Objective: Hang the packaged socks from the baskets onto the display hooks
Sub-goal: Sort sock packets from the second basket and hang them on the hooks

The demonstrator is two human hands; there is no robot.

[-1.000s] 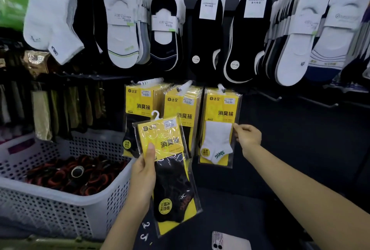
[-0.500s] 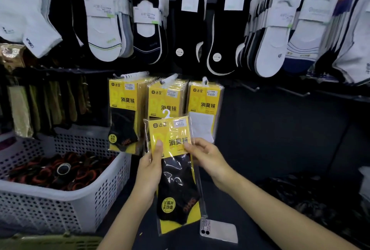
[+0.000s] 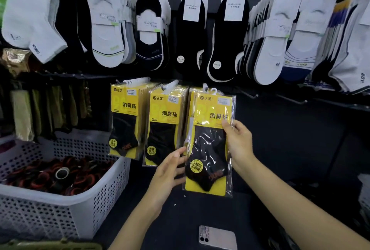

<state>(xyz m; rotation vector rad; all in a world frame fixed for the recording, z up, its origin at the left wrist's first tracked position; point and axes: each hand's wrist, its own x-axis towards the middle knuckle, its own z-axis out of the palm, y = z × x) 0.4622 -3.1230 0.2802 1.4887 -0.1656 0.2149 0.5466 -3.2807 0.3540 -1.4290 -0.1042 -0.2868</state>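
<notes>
Currently the right hand (image 3: pixel 238 145) is pinching the right edge of a yellow sock packet (image 3: pixel 210 145), thumb on the front, holding it upright against the third column of the lower display row. The left hand (image 3: pixel 168 175) is lying open, fingers straight and loosely spread, fingertips reaching the packet's lower left edge. The packet's white hanger (image 3: pixel 213 90) is sitting at the top of that column; whether it is caught on a peg cannot be told. Two stacks of matching packets (image 3: pixel 164 125) are hanging just to the left. A white perforated basket (image 3: pixel 80 199) of dark socks is standing at far left. Right of the packet, a dark wall panel (image 3: pixel 290 139) is giving open room. A phone (image 3: pixel 217 237) is lying below the hands.
</notes>
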